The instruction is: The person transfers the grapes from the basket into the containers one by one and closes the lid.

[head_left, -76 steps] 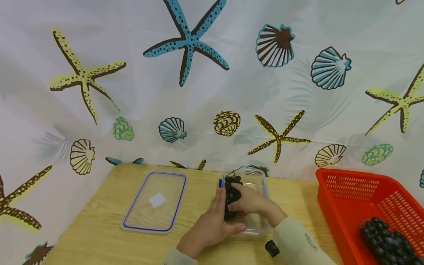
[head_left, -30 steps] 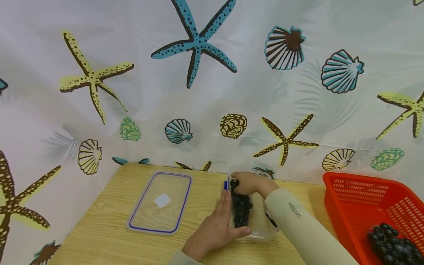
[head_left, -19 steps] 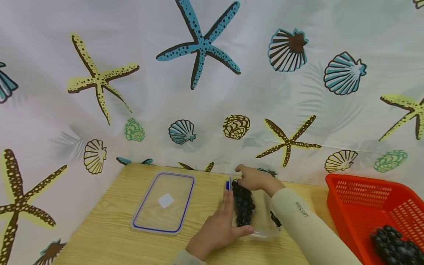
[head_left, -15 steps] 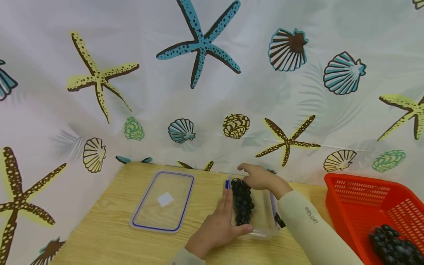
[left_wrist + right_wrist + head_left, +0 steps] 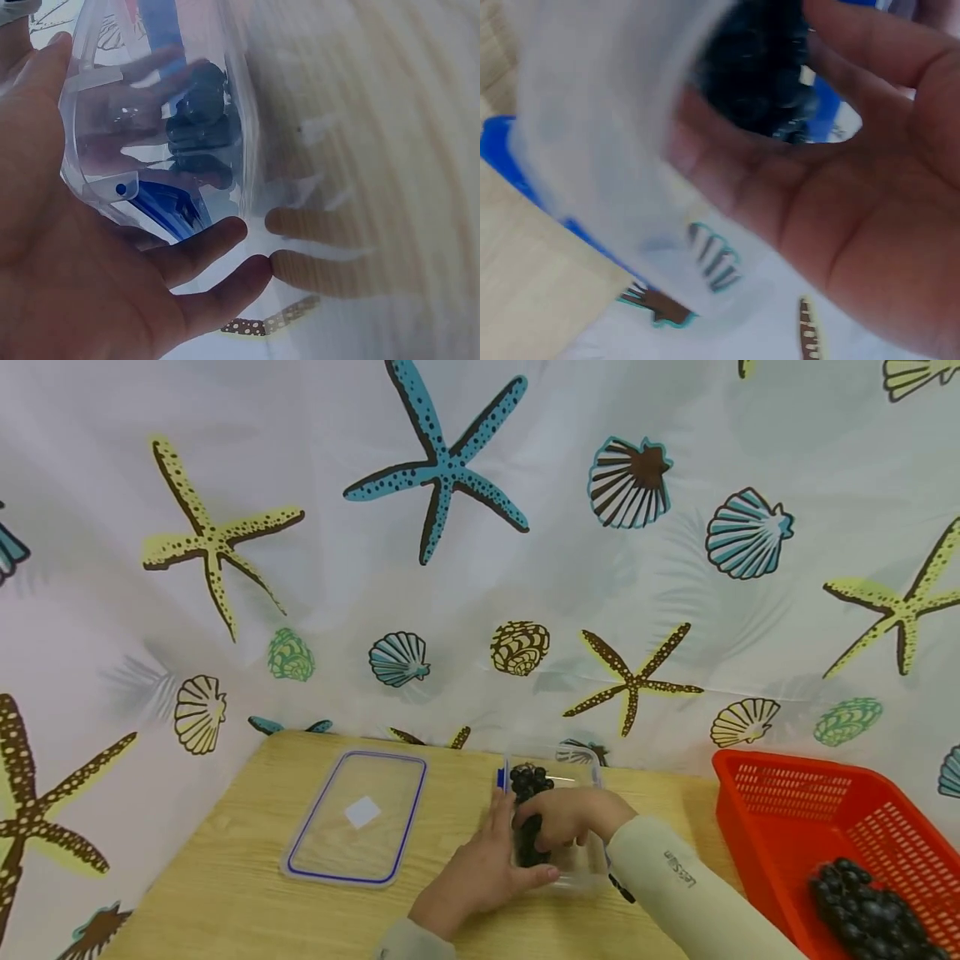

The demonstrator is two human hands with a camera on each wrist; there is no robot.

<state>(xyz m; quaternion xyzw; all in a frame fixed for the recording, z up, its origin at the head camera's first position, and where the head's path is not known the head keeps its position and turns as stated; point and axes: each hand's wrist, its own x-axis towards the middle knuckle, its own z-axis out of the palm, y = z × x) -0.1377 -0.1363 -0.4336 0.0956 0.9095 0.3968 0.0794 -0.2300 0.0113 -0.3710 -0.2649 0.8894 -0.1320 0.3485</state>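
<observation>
A bunch of dark grapes (image 5: pixel 527 781) lies along the left side of a clear plastic container (image 5: pixel 577 877). My right hand (image 5: pixel 566 814) reaches into the container, fingers and thumb curved round the middle of the bunch and hiding part of it. In the right wrist view, the grapes (image 5: pixel 757 67) show between thumb and fingers. My left hand (image 5: pixel 480 864) rests against the container's left wall, fingers stretched out, thumb across its front. Seen from the left wrist, those fingers (image 5: pixel 217 255) are straight beside the clear wall, near the blue clip (image 5: pixel 161 202).
Left of the container, a clear lid (image 5: pixel 356 814) with a blue seal lies flat on the wooden table (image 5: pixel 247 843). At right stands a red basket (image 5: pixel 757 852) holding more dark grapes (image 5: pixel 873 910). A small black object (image 5: pixel 621 888) sits beside my right sleeve. A patterned curtain (image 5: pixel 465 585) hangs behind.
My right hand worked along the bunch to its far end, lifted off toward the container's back rim, and has now come back to the bunch's middle. The left hand stays at the container.
</observation>
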